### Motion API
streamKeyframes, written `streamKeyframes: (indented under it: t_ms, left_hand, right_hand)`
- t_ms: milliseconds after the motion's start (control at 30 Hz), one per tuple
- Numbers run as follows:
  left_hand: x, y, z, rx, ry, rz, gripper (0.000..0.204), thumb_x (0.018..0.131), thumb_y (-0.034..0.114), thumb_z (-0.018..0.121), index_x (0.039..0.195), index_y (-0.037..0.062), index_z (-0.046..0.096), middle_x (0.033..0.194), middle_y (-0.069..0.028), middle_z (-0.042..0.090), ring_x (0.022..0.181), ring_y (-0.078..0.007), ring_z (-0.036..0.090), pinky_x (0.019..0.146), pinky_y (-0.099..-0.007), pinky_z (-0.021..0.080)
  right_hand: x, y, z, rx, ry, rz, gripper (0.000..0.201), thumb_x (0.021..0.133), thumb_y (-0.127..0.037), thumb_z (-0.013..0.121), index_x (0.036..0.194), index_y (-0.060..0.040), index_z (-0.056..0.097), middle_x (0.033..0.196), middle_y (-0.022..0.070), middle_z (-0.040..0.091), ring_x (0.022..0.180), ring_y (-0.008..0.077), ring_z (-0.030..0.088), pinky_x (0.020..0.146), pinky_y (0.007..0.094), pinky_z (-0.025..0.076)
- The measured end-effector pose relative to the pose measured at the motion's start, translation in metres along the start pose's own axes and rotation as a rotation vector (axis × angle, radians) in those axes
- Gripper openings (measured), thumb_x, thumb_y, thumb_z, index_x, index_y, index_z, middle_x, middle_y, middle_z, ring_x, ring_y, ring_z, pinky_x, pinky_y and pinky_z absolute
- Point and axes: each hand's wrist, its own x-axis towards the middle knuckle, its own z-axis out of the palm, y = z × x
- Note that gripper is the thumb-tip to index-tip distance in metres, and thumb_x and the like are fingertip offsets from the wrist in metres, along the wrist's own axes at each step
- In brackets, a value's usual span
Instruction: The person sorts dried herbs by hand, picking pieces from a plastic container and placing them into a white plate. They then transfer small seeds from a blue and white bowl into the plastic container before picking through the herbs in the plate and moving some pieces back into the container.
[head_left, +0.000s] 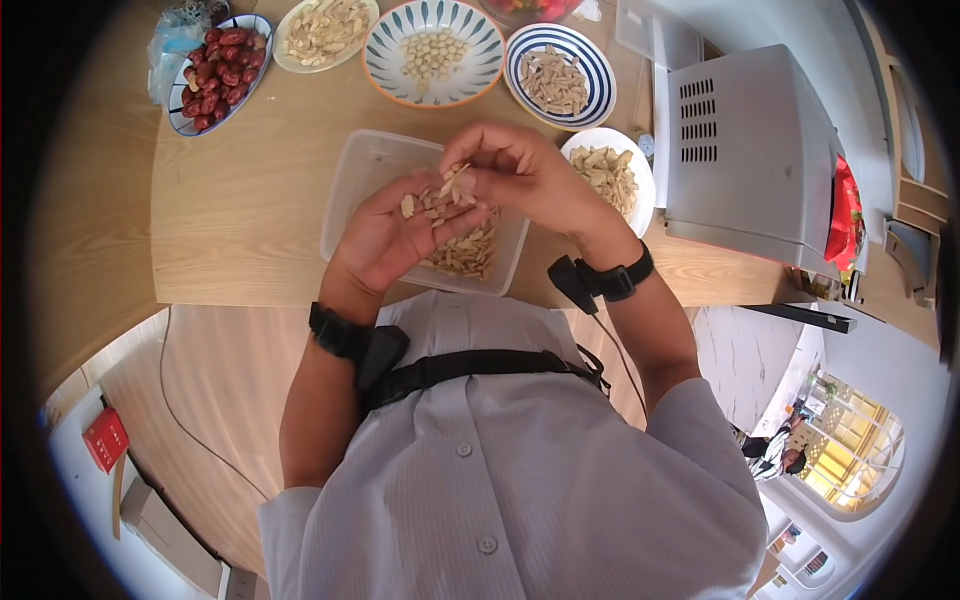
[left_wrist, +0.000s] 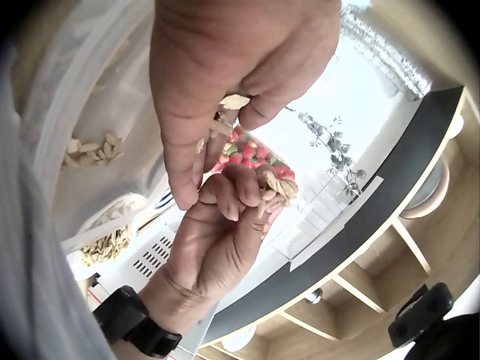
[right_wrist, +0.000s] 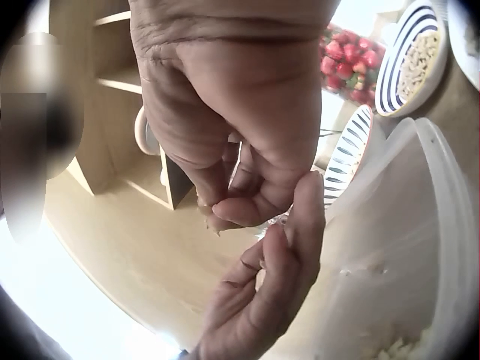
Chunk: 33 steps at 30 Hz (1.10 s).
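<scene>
Over a clear plastic box [head_left: 342, 185], my left hand [head_left: 385, 235] is turned palm up, fingers extended, with several pale dried slices [head_left: 432, 207] lying on it. My right hand [head_left: 535, 180] pinches a few more slices [left_wrist: 279, 187] between thumb and fingertips, just above the left fingers. More pale slices [head_left: 468, 258] lie in the box below, partly covered by the hands. In the right wrist view, the right hand's own fingers mostly hide what it pinches.
Behind the box stand an oval dish of red dates [head_left: 222, 75], a dish of pale slices [head_left: 325, 30], a patterned bowl with round pale pieces [head_left: 433, 55] and a blue-striped bowl [head_left: 555, 82]. A white plate of slices [head_left: 605, 178] sits right, beside a grey boxy appliance [head_left: 750, 150].
</scene>
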Motion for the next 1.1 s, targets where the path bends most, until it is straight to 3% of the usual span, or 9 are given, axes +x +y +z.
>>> streamKeyframes:
  t_ms: [233, 433, 567, 733, 1100]
  left_hand:
    - [-0.001, 0.000, 0.015, 0.146, 0.056, 0.029, 0.046, 0.108, 0.022, 0.049, 0.139, -0.0116, 0.052, 0.142, -0.0280, 0.059, 0.139, -0.0389, 0.054, 0.121, -0.0471, 0.043]
    - [0.000, 0.003, 0.028, 0.122, 0.059, 0.004, 0.050, 0.108, 0.020, 0.052, 0.147, -0.0115, 0.047, 0.144, -0.0274, 0.058, 0.139, -0.0374, 0.055, 0.119, -0.0428, 0.045]
    - [-0.002, 0.002, 0.010, 0.242, 0.088, 0.041, 0.048, 0.107, 0.023, 0.059, 0.142, -0.0086, 0.053, 0.135, -0.0208, 0.065, 0.125, -0.0281, 0.064, 0.108, -0.0359, 0.053]
    - [0.002, 0.001, -0.004, 0.278, 0.145, 0.030, 0.035, 0.105, 0.023, 0.066, 0.129, -0.0029, 0.063, 0.112, -0.0073, 0.071, 0.099, -0.0137, 0.069, 0.090, -0.0268, 0.058]
    - [0.004, 0.003, -0.012, 0.293, 0.193, 0.070, 0.019, 0.102, 0.021, 0.070, 0.113, 0.0044, 0.069, 0.098, -0.0027, 0.072, 0.086, -0.0097, 0.068, 0.079, -0.0243, 0.057]
  right_hand:
    - [-0.005, -0.004, -0.015, 0.239, 0.056, 0.045, 0.014, 0.104, -0.009, 0.065, 0.117, -0.0069, 0.064, 0.101, -0.0020, 0.067, 0.091, 0.0053, 0.063, 0.080, 0.0227, 0.051]
    - [-0.005, 0.014, -0.038, 0.318, 0.094, 0.006, 0.013, 0.104, -0.009, 0.064, 0.117, -0.0072, 0.064, 0.103, -0.0021, 0.065, 0.093, 0.0051, 0.061, 0.082, 0.0241, 0.050]
    - [-0.007, 0.009, -0.042, 0.109, 0.153, 0.011, 0.014, 0.104, -0.012, 0.066, 0.116, -0.0070, 0.065, 0.100, -0.0026, 0.066, 0.090, 0.0053, 0.061, 0.079, 0.0241, 0.050]
    - [-0.006, 0.004, -0.013, -0.036, 0.053, 0.111, 0.014, 0.103, -0.011, 0.064, 0.115, -0.0031, 0.065, 0.102, 0.0013, 0.070, 0.088, 0.0082, 0.065, 0.076, 0.0246, 0.052]
    - [-0.001, 0.020, 0.011, 0.063, 0.200, 0.087, 0.013, 0.101, -0.008, 0.067, 0.111, 0.0008, 0.066, 0.097, 0.0047, 0.072, 0.087, 0.0109, 0.069, 0.080, 0.0275, 0.056]
